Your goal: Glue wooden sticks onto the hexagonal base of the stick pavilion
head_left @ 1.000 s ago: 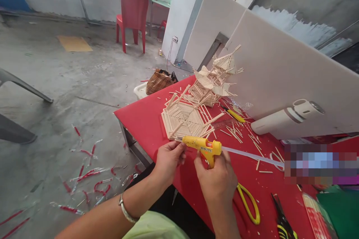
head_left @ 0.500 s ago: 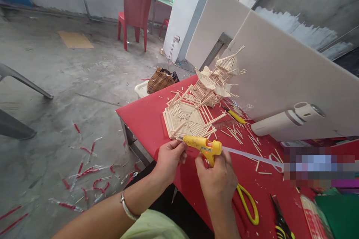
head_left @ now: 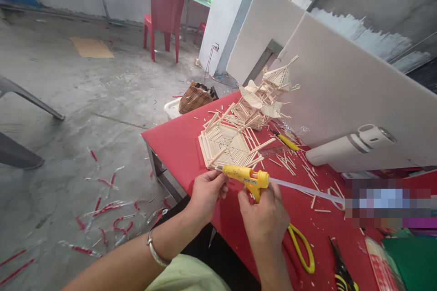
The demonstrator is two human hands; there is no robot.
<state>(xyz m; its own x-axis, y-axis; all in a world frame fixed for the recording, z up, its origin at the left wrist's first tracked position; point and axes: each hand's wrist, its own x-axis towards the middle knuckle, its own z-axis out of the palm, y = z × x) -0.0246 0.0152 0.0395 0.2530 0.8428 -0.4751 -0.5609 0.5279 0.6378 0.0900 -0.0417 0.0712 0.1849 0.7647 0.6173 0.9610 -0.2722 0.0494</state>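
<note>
In my right hand (head_left: 264,213) is a yellow hot glue gun (head_left: 246,176), fingers wrapped round its handle, with a long clear glue stick (head_left: 303,189) running out of its back. The nozzle points left, to the near edge of an eight-sided-looking base of wooden sticks (head_left: 228,148). My left hand (head_left: 206,193) is closed in a pinch beside the nozzle at that edge; what its fingertips hold is hidden. Behind the base stands a tiered tower of wooden sticks (head_left: 264,95).
Loose sticks (head_left: 286,163), a yellow cutter knife (head_left: 287,142), yellow looped handles (head_left: 302,248) and pliers (head_left: 339,263) lie on the red table (head_left: 177,145). A white bottle (head_left: 337,148) lies farther right. A white board (head_left: 341,86) borders the back. Red-and-clear wrappers (head_left: 105,209) litter the floor.
</note>
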